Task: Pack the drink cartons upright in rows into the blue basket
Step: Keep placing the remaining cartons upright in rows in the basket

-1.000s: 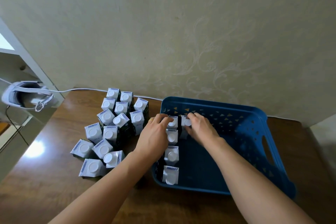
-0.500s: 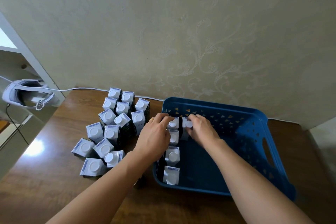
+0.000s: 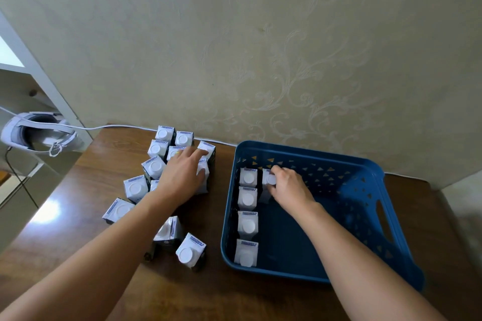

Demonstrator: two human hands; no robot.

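Observation:
The blue basket point(image 3: 313, 157) stands on the right of the wooden table. Several white-capped drink cartons point(image 3: 247, 225) stand upright in a row along its left wall. At the far end of a second row, my right hand point(image 3: 288, 189) grips one more upright carton point(image 3: 268, 180). Left of the basket stands a cluster of loose cartons point(image 3: 154, 167), and two more point(image 3: 189, 251) lean near the front. My left hand point(image 3: 182, 177) lies over that cluster, fingers stretched out, with its thumb beside one carton point(image 3: 204, 180).
A white headset point(image 3: 34, 133) sits on a shelf at the far left, and its white cable point(image 3: 117, 126) runs along the wall behind the cartons. The wall stands close behind the table. The basket's right part holds no cartons.
My left hand has left the basket and moved left onto the loose cartons. My right hand stays on the carton at the far end of the second row.

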